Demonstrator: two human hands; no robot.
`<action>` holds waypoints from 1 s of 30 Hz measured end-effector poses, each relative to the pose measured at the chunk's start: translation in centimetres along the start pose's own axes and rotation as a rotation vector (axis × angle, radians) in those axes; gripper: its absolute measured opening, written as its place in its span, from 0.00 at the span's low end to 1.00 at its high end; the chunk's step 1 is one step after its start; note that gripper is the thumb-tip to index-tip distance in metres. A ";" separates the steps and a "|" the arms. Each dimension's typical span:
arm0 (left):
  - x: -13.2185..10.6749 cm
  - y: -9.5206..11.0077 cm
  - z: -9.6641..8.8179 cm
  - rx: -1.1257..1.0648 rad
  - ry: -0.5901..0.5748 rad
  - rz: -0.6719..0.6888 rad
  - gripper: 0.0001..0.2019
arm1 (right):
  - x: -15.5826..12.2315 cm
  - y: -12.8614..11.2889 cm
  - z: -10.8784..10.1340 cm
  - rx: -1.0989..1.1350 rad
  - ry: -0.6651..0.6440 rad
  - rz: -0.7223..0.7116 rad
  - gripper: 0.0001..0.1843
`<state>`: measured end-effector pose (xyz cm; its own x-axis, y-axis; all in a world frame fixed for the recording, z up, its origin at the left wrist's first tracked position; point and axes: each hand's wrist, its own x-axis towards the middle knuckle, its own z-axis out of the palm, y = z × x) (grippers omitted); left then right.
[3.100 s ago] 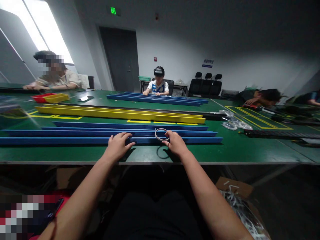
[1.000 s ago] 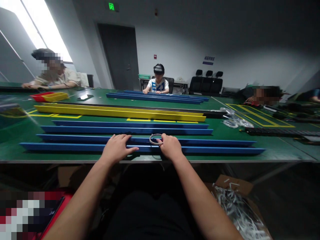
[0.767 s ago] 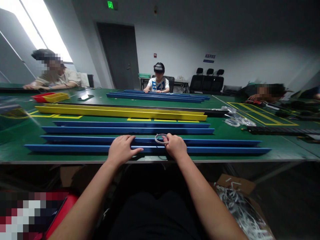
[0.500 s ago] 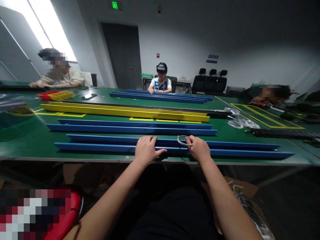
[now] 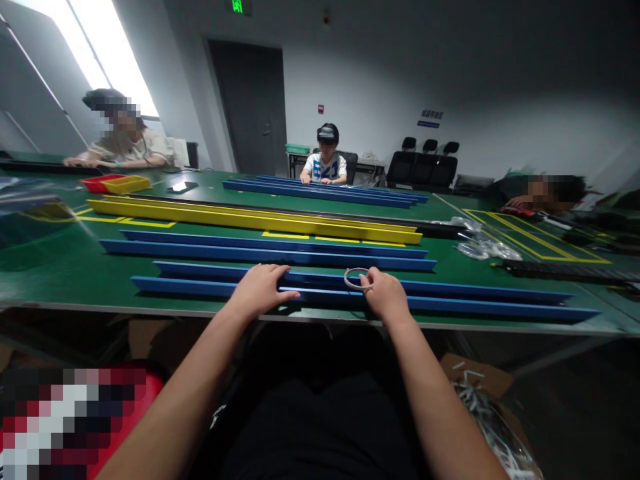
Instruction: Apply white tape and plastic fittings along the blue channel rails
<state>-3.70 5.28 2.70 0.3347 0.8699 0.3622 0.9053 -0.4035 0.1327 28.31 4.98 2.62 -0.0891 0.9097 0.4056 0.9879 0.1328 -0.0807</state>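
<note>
My left hand (image 5: 261, 289) rests palm down with fingers spread on the nearest long blue rail (image 5: 475, 308) at the table's front edge. My right hand (image 5: 384, 293) lies on the same rail a little to the right, its fingers pinched on a thin grey ring (image 5: 356, 278) that stands out over the rail. A second blue rail (image 5: 200, 270) lies just behind, touching the first.
More blue rails (image 5: 270, 253) and a long yellow rail (image 5: 250, 222) lie farther back on the green table (image 5: 60, 267). Clear plastic bags (image 5: 477, 248) sit at right. Three other people sit at the far sides. A cardboard box of white scraps (image 5: 480, 400) is below right.
The two nearest blue rails have slid to the right along the table under my hands. My right hand keeps the ring; both hands stay on the front rail.
</note>
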 end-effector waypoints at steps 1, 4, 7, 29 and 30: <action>-0.1 -0.5 -0.1 0.015 -0.011 -0.008 0.37 | 0.0 -1.0 0.2 0.005 0.016 -0.036 0.20; -0.3 -0.8 0.0 0.054 0.015 -0.019 0.36 | -0.1 -2.8 0.6 -0.013 0.065 -0.038 0.21; -0.5 -0.4 0.2 0.070 0.035 -0.023 0.36 | 0.0 -3.1 0.7 -0.017 0.056 -0.002 0.22; 2.5 9.4 2.9 -0.147 0.042 0.189 0.27 | -0.4 7.7 -0.7 -0.024 0.016 0.303 0.21; 2.3 8.5 2.5 -0.157 0.016 0.190 0.28 | -0.4 6.6 -0.8 -0.019 0.007 0.261 0.20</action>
<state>5.46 4.56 2.33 0.4898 0.7700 0.4088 0.7744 -0.5997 0.2016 34.94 5.21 2.68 0.1698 0.9096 0.3793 0.9796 -0.1137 -0.1660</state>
